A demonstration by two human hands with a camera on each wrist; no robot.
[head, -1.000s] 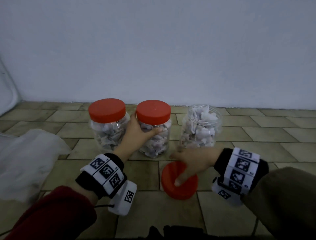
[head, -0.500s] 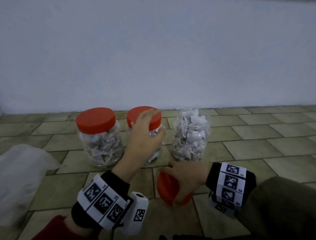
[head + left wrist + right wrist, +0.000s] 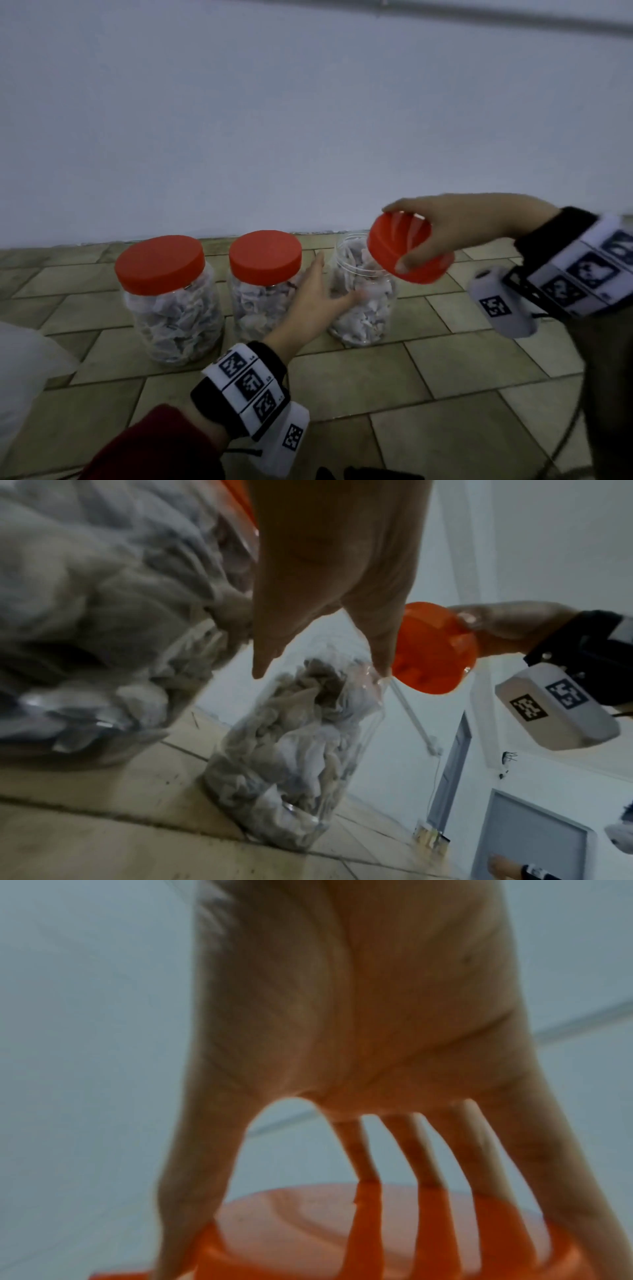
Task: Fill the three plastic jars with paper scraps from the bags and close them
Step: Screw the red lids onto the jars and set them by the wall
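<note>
Three clear plastic jars of paper scraps stand in a row on the tiled floor. The left jar (image 3: 171, 301) and the middle jar (image 3: 263, 284) wear red lids. The right jar (image 3: 359, 301) (image 3: 294, 750) has no lid on. My right hand (image 3: 445, 233) grips a red lid (image 3: 407, 253) (image 3: 435, 650) (image 3: 377, 1240), tilted, in the air just above and right of that jar's mouth. My left hand (image 3: 315, 301) (image 3: 322, 588) reaches between the middle and right jars with straight fingers, the thumb against the right jar's side.
A crumpled clear plastic bag (image 3: 24, 370) lies at the left edge. A pale wall (image 3: 308, 120) stands right behind the jars. Bare floor tiles (image 3: 376, 377) stretch in front and to the right.
My right hand lifted the red lid from the floor up to the right jar's mouth. My left hand left the middle jar and moved right toward the open jar.
</note>
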